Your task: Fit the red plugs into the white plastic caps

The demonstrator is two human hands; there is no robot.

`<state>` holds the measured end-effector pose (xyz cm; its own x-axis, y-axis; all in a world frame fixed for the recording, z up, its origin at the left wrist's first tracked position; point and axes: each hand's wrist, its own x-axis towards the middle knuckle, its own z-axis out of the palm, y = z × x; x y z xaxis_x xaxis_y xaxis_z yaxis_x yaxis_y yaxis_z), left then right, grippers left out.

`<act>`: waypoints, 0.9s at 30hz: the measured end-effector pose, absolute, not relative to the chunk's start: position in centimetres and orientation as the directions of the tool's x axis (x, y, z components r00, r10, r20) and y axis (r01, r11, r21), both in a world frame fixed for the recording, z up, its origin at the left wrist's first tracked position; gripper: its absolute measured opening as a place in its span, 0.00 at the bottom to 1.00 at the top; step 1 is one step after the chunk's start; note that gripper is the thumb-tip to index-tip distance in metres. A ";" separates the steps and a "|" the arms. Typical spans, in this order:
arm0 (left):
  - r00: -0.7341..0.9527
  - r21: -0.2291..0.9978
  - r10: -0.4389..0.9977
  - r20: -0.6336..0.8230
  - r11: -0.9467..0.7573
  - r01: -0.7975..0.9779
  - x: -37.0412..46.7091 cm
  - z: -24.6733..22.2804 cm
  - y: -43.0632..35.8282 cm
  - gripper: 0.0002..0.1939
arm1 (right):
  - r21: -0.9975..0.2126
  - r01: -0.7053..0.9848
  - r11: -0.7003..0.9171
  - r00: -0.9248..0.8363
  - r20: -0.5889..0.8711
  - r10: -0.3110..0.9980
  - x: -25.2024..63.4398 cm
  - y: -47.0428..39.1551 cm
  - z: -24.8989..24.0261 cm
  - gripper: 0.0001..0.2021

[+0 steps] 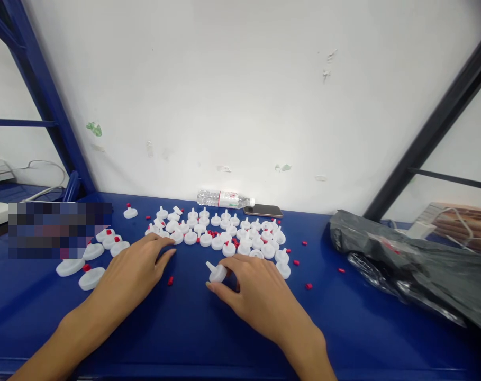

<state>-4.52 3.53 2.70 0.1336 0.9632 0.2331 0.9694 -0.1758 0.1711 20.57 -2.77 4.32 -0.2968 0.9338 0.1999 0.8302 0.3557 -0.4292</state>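
Between the thumb and fingers of my right hand is a white nozzle cap, tilted with its bare spout pointing up and left. My left hand is open, thumb and index finger apart, the index fingertip at the edge of a white cap in the cluster; whether they touch I cannot tell. Several more white nozzle caps stand crowded beyond both hands. A small red tip lies on the table between the hands. To the left are white caps with red tips fitted, one of them a near cap.
A clear plastic bottle lies along the wall beside a phone. Loose red tips are scattered on the blue table. A dark plastic bag covers the right side. Blue frame posts rise at left.
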 end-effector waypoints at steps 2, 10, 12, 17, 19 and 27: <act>0.163 0.193 0.969 0.187 -0.199 0.961 -4.7 2.3 3.3 0.26 | -0.424 0.832 0.358 -0.298 0.202 0.933 20.5 -2.9 4.3 0.15; 0.330 0.245 0.936 0.119 -0.350 0.904 -5.2 1.0 2.4 0.18 | -0.428 0.837 0.340 -0.288 0.184 0.940 20.5 -3.0 4.5 0.12; 0.339 0.259 0.933 0.122 -0.359 0.897 -4.8 1.3 2.4 0.19 | -0.430 0.833 0.347 -0.293 0.189 0.937 20.5 -3.0 4.5 0.12; 0.327 0.301 0.933 0.150 -0.358 0.884 -3.7 2.2 2.5 0.19 | -0.444 0.823 0.353 -0.303 0.183 0.935 20.5 -2.9 4.5 0.11; 0.320 0.355 0.929 0.185 -0.367 0.860 -3.4 2.5 2.3 0.21 | -0.454 0.818 0.353 -0.302 0.183 0.935 20.4 -2.9 4.4 0.11; 0.368 0.721 0.904 0.218 -0.403 0.564 -2.3 4.3 0.7 0.14 | -0.487 0.789 0.375 -0.316 0.201 0.927 20.4 -3.0 4.6 0.08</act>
